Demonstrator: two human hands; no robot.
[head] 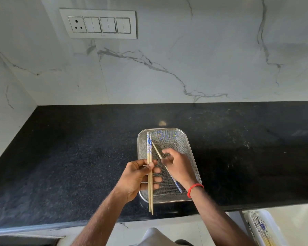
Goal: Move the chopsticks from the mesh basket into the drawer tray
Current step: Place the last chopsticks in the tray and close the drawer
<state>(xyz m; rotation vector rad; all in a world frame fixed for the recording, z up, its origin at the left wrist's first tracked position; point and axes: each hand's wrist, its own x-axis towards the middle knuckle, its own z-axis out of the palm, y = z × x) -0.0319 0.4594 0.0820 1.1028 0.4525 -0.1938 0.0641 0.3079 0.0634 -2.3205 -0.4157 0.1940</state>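
left hand (137,180): fingers curled around two chopsticks (150,174), held upright | right hand (176,166): palm down over mesh basket (185,144), pinching one slanted chopstick (157,151)

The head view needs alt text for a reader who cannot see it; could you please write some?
A person's left hand holds two chopsticks above a mesh basket on a black counter, while the right hand picks up a third chopstick from the basket.
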